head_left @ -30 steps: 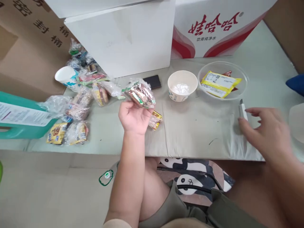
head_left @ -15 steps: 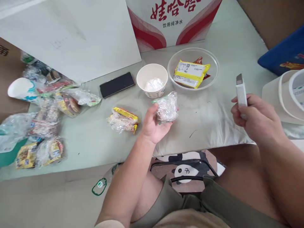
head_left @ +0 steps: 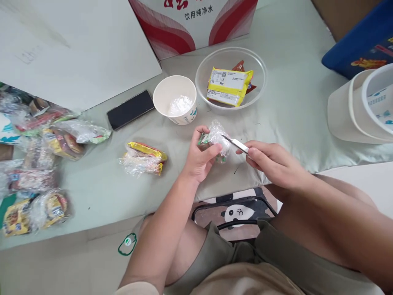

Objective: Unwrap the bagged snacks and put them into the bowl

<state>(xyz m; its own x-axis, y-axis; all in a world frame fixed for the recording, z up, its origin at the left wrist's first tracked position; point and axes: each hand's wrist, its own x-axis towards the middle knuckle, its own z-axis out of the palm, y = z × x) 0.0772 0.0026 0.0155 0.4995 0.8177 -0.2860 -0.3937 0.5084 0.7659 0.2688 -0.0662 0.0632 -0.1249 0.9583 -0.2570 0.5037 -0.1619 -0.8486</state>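
Note:
My left hand (head_left: pixel 199 157) is closed around a small packet wrapped in clear plastic film (head_left: pixel 219 132), with a bit of green and brown showing through. In my right hand (head_left: pixel 273 162) is a white utility knife (head_left: pixel 240 145), its blade out and pointing left. The blade tip is at the film, though I cannot tell whether it cuts in. Just behind the packet stands a paper bowl (head_left: pixel 159 96) with crumpled clear film (head_left: pixel 180 105) inside. A clear plastic bowl (head_left: pixel 262 88) to its right holds a yellow-and-white packet (head_left: pixel 229 86) and a brown one.
A film-wrapped yellow packet (head_left: pixel 143 157) and a black phone (head_left: pixel 130 110) lie left of my hands. Several wrapped snacks (head_left: pixel 57 207) are heaped at far left. White boxes (head_left: pixel 187 30) stand behind; stacked white tubs (head_left: pixel 344 108) and a blue bag (head_left: pixel 353 45) are at right.
My right hand has brought the knife leftward from the table's right side to the wrapped packet. My left hand has turned the packet, its thumb now across the front. The view has shifted slightly right.

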